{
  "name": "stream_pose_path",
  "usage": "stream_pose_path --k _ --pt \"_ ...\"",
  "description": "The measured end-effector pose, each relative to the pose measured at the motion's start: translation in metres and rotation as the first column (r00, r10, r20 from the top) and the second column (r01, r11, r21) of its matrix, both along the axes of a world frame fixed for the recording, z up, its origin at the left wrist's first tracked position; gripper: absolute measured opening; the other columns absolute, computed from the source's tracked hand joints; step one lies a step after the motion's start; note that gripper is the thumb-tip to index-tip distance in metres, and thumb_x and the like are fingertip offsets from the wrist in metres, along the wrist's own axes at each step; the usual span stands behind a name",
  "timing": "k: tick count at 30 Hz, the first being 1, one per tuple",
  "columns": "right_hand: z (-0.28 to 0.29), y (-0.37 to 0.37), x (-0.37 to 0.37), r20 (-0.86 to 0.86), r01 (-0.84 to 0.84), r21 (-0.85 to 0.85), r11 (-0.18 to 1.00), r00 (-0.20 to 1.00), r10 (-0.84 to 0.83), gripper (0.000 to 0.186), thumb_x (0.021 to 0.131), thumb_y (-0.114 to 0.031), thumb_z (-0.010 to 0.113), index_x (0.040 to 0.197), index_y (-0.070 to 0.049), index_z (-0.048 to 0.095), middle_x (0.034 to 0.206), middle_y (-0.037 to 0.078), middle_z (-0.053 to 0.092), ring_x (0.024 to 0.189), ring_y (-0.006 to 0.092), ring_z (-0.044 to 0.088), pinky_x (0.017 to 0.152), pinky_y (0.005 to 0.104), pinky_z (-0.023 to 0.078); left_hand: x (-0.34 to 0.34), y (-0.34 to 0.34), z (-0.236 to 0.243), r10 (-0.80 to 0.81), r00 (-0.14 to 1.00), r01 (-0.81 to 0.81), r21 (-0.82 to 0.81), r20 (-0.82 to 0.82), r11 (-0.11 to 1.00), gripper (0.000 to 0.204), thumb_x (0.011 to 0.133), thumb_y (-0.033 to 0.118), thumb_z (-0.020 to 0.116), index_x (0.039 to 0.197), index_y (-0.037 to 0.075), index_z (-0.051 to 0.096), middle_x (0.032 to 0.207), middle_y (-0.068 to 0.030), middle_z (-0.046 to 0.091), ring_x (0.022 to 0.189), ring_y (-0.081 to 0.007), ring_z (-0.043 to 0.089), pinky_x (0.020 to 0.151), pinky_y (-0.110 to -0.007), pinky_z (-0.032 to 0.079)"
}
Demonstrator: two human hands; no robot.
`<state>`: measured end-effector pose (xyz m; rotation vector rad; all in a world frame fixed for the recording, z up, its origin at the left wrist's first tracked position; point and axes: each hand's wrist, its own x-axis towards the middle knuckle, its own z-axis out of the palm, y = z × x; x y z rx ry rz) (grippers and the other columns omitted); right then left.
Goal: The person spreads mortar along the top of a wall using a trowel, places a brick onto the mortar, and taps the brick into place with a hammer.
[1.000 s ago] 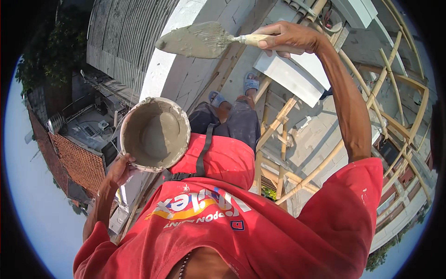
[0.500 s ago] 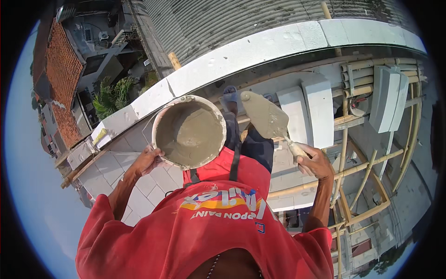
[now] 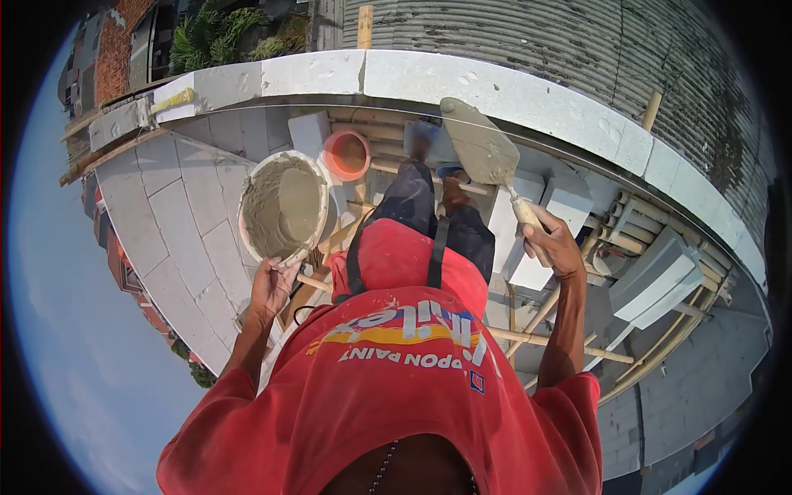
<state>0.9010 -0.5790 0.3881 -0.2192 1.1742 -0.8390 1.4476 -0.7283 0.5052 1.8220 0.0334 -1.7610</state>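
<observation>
My left hand (image 3: 274, 285) grips the near rim of a pale bucket (image 3: 318, 239), which is tilted so its opening faces me. Grey wet mortar (image 3: 289, 198) lies inside and smears the walls. In my right hand (image 3: 551, 241) is the handle of a pointed masonry trowel (image 3: 480, 142), my fingers wrapped round it. The blade is coated with grey mortar and points away, its tip close to the top of the white block wall (image 3: 322, 73). Trowel and bucket are apart.
A string line (image 3: 346, 106) runs along the wall. Beyond the bucket stands an orange bucket (image 3: 346, 155). White blocks (image 3: 540, 223) lie right of my feet, with bamboo scaffold poles (image 3: 594, 355) around them. Past the wall is a corrugated roof (image 3: 528, 41); a lower drop shows at far left.
My view has turned and shifted along the wall, bringing the orange bucket into sight. The mortar bucket sits lower and further left, tilted more. Both hands keep their holds.
</observation>
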Motion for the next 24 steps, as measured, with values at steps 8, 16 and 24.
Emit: stream_pose_path --k 8,16,24 --pt "0.003 -0.063 0.044 -0.011 -0.130 -0.084 0.988 0.992 0.130 0.059 0.095 -0.035 0.070 0.141 -0.001 0.053 0.087 0.004 0.063 0.061 0.0077 0.052 0.054 0.0231 0.041 0.042 0.025 -0.012 0.350 0.935 -0.343 0.107 -0.062 0.933 0.048 0.090 0.008 0.046 0.127 -0.023 0.041 0.129 -0.0359 0.056 0.117 -0.0446 0.062 0.096 -0.042 0.060" --pt "0.014 -0.191 0.189 -0.386 -0.329 -0.255 0.909 0.897 0.217 0.055 0.095 -0.031 0.064 0.144 -0.008 0.052 0.091 0.008 0.062 0.075 0.0174 0.060 0.064 0.0307 0.048 0.074 -0.001 -0.048 0.181 0.980 -0.173 0.101 -0.080 0.980 0.039 0.085 0.003 0.055 0.121 -0.011 0.046 0.125 -0.0307 0.059 0.116 -0.0414 0.063 0.102 -0.046 0.056" --pt "0.048 -0.305 0.315 -0.940 -0.569 -0.190 0.800 0.341 0.020 0.056 0.092 -0.019 0.059 0.146 -0.009 0.045 0.108 0.027 0.055 0.080 0.0466 0.066 0.071 0.0548 0.054 0.093 -0.065 -0.082 -0.052 0.995 0.051 -0.009 -0.083 0.999 0.018 0.093 0.007 0.053 0.109 0.002 0.047 0.116 -0.0189 0.058 0.110 -0.0349 0.064 0.102 -0.050 0.055"
